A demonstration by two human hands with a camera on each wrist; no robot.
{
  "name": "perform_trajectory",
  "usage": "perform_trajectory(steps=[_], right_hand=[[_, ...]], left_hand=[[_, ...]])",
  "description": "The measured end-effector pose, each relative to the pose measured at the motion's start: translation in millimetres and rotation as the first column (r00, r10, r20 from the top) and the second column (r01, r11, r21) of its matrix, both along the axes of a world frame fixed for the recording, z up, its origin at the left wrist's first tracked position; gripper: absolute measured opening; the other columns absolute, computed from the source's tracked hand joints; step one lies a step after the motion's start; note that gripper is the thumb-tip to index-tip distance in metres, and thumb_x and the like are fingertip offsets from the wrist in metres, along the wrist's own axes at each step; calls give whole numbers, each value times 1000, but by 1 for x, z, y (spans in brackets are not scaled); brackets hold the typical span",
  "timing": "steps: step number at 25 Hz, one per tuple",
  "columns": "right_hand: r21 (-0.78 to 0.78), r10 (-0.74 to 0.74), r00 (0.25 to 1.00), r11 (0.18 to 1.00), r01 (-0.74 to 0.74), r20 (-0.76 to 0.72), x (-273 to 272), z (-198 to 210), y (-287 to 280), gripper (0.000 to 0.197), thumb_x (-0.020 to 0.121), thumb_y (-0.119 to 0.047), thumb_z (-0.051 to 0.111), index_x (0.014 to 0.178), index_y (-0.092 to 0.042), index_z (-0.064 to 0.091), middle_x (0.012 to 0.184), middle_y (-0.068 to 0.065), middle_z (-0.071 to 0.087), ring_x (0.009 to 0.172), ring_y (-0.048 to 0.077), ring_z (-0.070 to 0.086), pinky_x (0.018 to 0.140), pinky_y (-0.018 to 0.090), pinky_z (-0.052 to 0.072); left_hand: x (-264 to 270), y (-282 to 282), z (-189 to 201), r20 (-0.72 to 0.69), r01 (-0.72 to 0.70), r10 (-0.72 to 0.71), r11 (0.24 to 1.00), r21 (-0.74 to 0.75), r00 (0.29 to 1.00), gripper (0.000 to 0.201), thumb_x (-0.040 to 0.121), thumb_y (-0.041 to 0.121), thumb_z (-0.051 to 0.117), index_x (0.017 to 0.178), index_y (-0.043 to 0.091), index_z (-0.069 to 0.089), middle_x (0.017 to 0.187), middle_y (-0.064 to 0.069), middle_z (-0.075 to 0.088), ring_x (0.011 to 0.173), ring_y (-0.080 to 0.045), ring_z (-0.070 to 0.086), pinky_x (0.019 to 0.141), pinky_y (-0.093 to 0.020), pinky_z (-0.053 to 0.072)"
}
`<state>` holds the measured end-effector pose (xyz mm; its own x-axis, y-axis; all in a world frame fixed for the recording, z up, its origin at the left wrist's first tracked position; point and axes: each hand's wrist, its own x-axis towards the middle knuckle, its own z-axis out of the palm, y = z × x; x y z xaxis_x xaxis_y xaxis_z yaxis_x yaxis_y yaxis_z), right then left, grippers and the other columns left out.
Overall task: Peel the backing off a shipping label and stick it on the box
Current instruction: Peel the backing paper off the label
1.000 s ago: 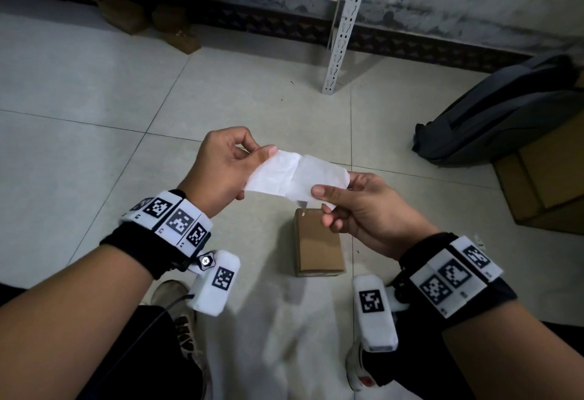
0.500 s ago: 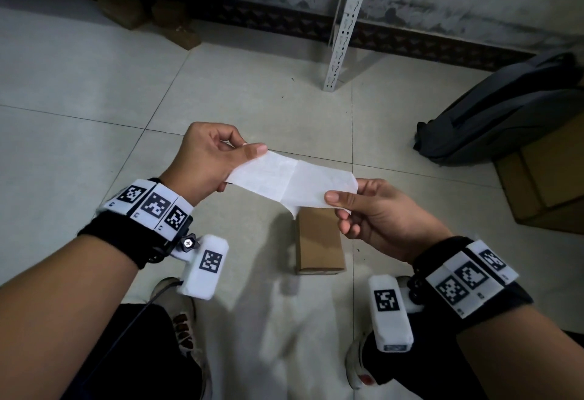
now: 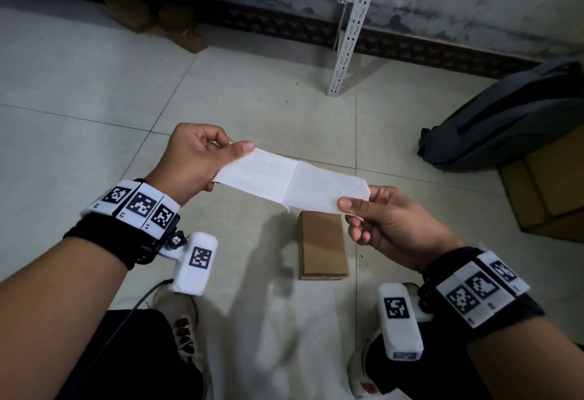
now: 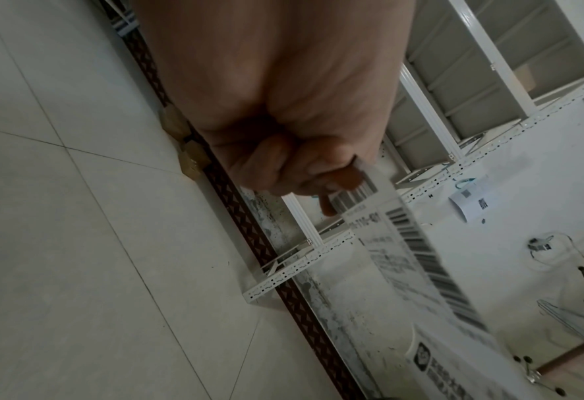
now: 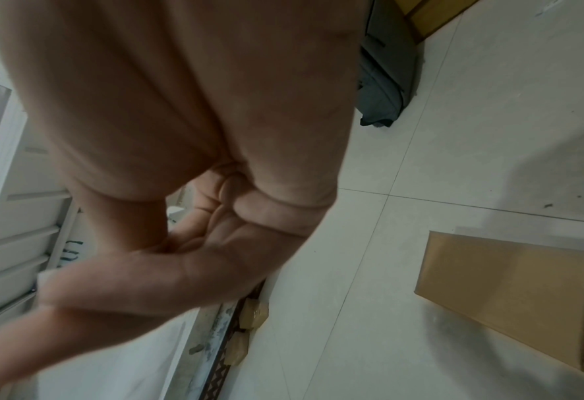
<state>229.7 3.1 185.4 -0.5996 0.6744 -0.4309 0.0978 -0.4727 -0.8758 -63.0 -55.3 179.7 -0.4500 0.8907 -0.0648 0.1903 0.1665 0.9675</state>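
A white label sheet (image 3: 284, 178) stretches flat between my two hands, with a crease across its middle. My left hand (image 3: 235, 150) pinches its left end between thumb and curled fingers. My right hand (image 3: 354, 210) pinches the right end with the thumb on top. In the left wrist view, the label (image 4: 410, 243) shows barcodes and print on its underside, running away from my left hand (image 4: 318, 173). A small brown cardboard box (image 3: 320, 243) lies on the floor just below the sheet's right half; the box (image 5: 510, 292) also shows beside my right hand (image 5: 167, 257).
A grey backpack (image 3: 505, 121) leans against larger cardboard boxes (image 3: 550, 191) at the right. A white shelf post (image 3: 350, 26) stands at the back by the wall, and small cardboard blocks (image 3: 177, 20) lie along the wall's base. My shoes (image 3: 186, 330) are near the bottom.
My hands have moved apart, the left one to the left and the right one to the right. The white sheet between them has drawn out longer and flatter.
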Motion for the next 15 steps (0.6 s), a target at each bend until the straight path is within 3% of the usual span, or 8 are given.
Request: perform_trajectory(steps=[2,7,10,15], right_hand=[[4,0,1000,1000,0,-1,1,-2,1,11,83,-11,71,75,-9,64,56,4,54,44,14,56,42,19,41],[12,11,1000,1000,-11,9,5,-8,2,16,82,-11,71,68,-9,62,55,5,54,42,14,55,40,19,41],[5,14,1000,1000,-14,9,7,-11,4,16,81,-10,71,69,-8,60,54,5,54,41,14,55,40,19,41],[-3,42,999,999,-42,24,13,-19,8,19,80,-11,71,62,-11,63,52,6,52,39,13,53,39,19,40]], left_hand=[[-6,-1,-2,6,-3,3,1000,-15,1000,46,74,33,85,72,-6,61,70,-26,56,58,-28,39,35,-17,31],[-12,-3,-3,2,-26,27,996,-88,1000,43,73,32,86,84,-6,69,72,-23,62,60,-25,46,35,-16,32],[-17,-4,-2,7,-27,28,995,-93,1000,41,72,31,86,88,-4,72,78,-34,66,61,-25,49,35,-16,33],[-25,-6,4,-6,-22,22,995,-93,1000,37,71,32,86,71,2,64,74,-27,62,54,-20,46,37,-17,32]])
